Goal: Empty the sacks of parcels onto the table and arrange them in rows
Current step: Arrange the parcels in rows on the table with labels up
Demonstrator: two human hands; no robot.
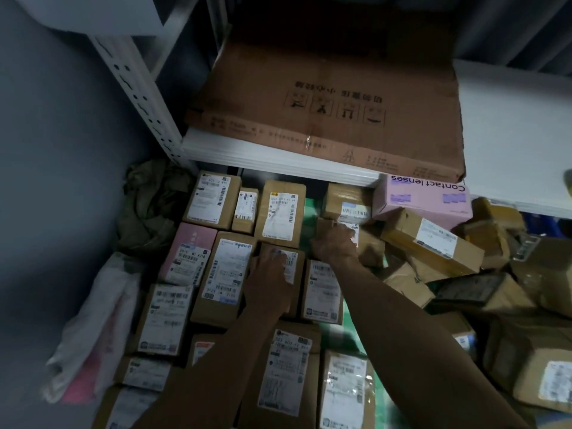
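Brown cardboard parcels with white labels lie in rows on the green table [309, 224]. My left hand [269, 283] rests flat on a small brown parcel [294, 261] in the middle row, fingers spread over its label. My right hand [332, 243] grips a small brown parcel [346, 226] at the edge of the loose heap, to the right of the rows. A pink parcel [188, 252] lies in the left column. A tall labelled parcel [280, 212] stands in the back row.
A jumbled heap of brown parcels [433, 243] fills the right side, with a pink "Contact lenses" box [424, 196] on top. A white shelf [278, 159] holding a flat cardboard box [334, 97] overhangs the back. Crumpled sacks [148, 205] and a white bag [102, 320] lie at the left.
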